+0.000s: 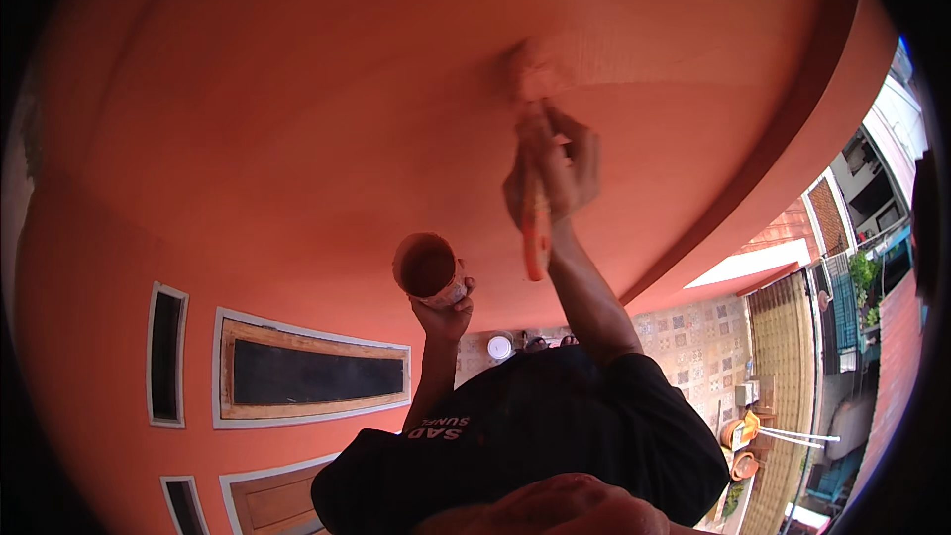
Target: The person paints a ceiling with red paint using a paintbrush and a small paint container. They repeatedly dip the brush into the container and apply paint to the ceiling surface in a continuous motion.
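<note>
A paintbrush (536, 228) with a long orange handle is gripped in my right hand (555, 166), which is raised and slightly blurred. Its bristles press against the orange-red wall (327, 89), where a lighter patch of paint shows around them. Lower and to the left, my left hand (446, 317) holds up a round paint cup (428, 266), its mouth facing me and its outside smeared. The cup's inside looks dark orange; how much paint it holds I cannot tell. The cup and the brush are well apart.
White-framed windows (312, 369) sit at the lower left. A curved ledge (783, 139) borders the painted surface on the right. Below lies a patterned tile floor (693, 342) with a white round container (498, 347). Orange pots (738, 436) stand by a railing at the lower right.
</note>
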`<action>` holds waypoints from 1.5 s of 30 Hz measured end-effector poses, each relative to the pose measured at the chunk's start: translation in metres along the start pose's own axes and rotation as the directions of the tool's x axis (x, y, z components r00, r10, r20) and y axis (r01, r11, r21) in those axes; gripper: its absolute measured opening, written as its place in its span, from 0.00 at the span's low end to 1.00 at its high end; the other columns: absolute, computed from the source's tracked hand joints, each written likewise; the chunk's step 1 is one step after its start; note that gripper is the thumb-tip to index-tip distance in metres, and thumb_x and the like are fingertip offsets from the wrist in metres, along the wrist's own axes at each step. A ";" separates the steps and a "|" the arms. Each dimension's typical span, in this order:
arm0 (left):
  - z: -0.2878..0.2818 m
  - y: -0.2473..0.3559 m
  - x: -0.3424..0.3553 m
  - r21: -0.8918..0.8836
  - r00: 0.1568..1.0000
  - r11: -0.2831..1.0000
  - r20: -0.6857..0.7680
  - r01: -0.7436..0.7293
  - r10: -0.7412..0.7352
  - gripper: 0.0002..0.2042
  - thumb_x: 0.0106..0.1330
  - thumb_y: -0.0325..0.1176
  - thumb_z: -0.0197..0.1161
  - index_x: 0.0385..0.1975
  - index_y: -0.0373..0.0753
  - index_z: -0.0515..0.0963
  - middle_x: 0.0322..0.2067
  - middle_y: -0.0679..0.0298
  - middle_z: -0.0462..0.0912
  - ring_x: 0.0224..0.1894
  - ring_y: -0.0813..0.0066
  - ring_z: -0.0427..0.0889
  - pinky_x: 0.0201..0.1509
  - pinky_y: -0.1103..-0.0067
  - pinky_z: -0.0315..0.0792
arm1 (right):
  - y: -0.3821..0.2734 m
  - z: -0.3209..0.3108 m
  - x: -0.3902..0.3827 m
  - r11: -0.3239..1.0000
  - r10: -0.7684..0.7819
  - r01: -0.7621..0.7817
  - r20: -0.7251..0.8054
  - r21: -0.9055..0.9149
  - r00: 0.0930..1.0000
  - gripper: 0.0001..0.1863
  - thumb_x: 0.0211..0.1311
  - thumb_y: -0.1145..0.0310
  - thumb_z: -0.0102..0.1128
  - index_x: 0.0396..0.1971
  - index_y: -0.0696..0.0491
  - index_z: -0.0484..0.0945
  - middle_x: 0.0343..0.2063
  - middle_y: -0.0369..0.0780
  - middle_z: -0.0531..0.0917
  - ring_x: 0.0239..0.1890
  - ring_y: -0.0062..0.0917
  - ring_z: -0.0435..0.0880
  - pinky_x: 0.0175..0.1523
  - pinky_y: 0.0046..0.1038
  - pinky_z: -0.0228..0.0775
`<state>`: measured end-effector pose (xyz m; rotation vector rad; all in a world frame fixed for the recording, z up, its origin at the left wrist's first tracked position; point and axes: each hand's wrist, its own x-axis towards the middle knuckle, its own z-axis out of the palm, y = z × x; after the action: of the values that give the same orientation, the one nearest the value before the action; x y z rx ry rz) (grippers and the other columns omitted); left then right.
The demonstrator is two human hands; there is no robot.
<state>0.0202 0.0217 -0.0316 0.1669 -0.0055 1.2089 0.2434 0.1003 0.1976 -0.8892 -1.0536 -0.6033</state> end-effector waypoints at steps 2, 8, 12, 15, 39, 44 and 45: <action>-0.004 0.006 -0.007 0.018 0.996 0.997 0.041 -0.079 0.079 0.32 0.66 0.58 0.60 0.64 0.45 0.71 0.59 0.55 0.74 0.54 0.54 0.77 0.33 0.78 0.80 | -0.051 0.031 -0.027 0.982 -0.068 0.032 0.188 0.188 0.980 0.21 0.41 0.73 0.65 0.42 0.50 0.87 0.45 0.45 0.83 0.39 0.33 0.82 0.24 0.27 0.71; 0.007 0.014 -0.025 0.028 0.986 0.987 0.065 -0.158 0.156 0.32 0.65 0.59 0.61 0.65 0.46 0.70 0.58 0.54 0.74 0.54 0.53 0.77 0.32 0.78 0.80 | -0.110 0.066 -0.026 0.852 -0.218 -0.036 0.418 0.522 0.882 0.21 0.37 0.72 0.68 0.39 0.50 0.85 0.45 0.39 0.81 0.43 0.34 0.81 0.32 0.34 0.77; 0.016 0.016 -0.034 -0.013 0.982 0.986 0.091 -0.166 0.167 0.32 0.66 0.58 0.61 0.65 0.47 0.70 0.58 0.53 0.74 0.55 0.52 0.77 0.33 0.77 0.81 | -0.032 0.029 0.007 0.798 0.252 -0.401 0.356 0.449 0.900 0.11 0.60 0.77 0.66 0.44 0.55 0.85 0.40 0.39 0.85 0.39 0.30 0.84 0.32 0.29 0.73; 0.012 0.018 -0.037 -0.046 0.981 0.984 0.082 -0.171 0.174 0.32 0.67 0.57 0.61 0.66 0.47 0.69 0.58 0.52 0.73 0.55 0.52 0.77 0.34 0.76 0.82 | 0.029 -0.027 0.035 0.949 0.302 -0.294 -0.058 0.116 0.952 0.15 0.65 0.74 0.69 0.49 0.63 0.80 0.46 0.42 0.85 0.42 0.26 0.84 0.41 0.24 0.75; 0.001 0.022 -0.054 -0.123 0.942 0.942 0.088 -0.312 0.324 0.34 0.65 0.61 0.61 0.68 0.53 0.67 0.59 0.52 0.72 0.55 0.50 0.77 0.35 0.74 0.82 | -0.048 0.051 0.024 0.882 0.097 -0.234 0.327 0.410 0.940 0.18 0.67 0.77 0.66 0.55 0.64 0.75 0.52 0.44 0.82 0.51 0.30 0.84 0.55 0.28 0.79; -0.003 0.028 -0.059 -0.127 0.950 0.951 0.101 -0.283 0.296 0.35 0.65 0.60 0.62 0.69 0.51 0.66 0.59 0.52 0.72 0.55 0.51 0.77 0.35 0.74 0.82 | 0.008 -0.036 0.071 0.981 0.189 -0.180 -0.140 0.075 0.972 0.17 0.67 0.76 0.66 0.51 0.68 0.75 0.46 0.51 0.85 0.40 0.37 0.88 0.45 0.31 0.88; -0.004 0.030 -0.057 -0.120 0.953 0.954 0.095 -0.276 0.288 0.35 0.65 0.60 0.62 0.69 0.50 0.66 0.59 0.53 0.72 0.55 0.51 0.77 0.35 0.74 0.82 | 0.010 -0.040 0.071 0.974 0.192 -0.161 -0.198 0.160 0.961 0.16 0.66 0.77 0.65 0.50 0.67 0.77 0.45 0.50 0.84 0.40 0.37 0.87 0.44 0.31 0.86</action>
<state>-0.0285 -0.0206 -0.0372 0.1442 -0.1967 1.4805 0.2981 0.0704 0.2511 -0.7659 -0.8037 -0.4557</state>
